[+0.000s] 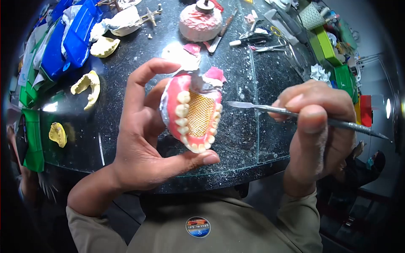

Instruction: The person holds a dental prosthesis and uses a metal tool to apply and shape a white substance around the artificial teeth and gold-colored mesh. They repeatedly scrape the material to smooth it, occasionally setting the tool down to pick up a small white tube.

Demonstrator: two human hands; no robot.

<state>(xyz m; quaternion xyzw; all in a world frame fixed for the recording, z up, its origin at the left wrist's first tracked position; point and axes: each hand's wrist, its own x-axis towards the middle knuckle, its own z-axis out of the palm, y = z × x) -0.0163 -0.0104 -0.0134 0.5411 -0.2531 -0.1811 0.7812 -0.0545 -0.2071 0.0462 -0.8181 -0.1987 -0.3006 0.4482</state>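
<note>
My left hand (143,135) is closed round a denture model (173,107), with the thumb at its lower end and fingers at its upper left. The model has a row of cream teeth, pink wax gums and a gold mesh (200,114) in the middle. To the right, my right hand (318,114) pinches a thin metal carving tool (270,109). Its flat blade points left, a short gap away from the teeth. Pieces of pink wax (215,74) show at the model's upper end.
Yellowish casts (90,88) and blue trays (80,38) stand on the left of the dark table (236,156). A round pink-and-white flask mould (200,23) is at the back. Scissors (270,48) and a green box (322,44) lie right. Another person (367,168) is at far right.
</note>
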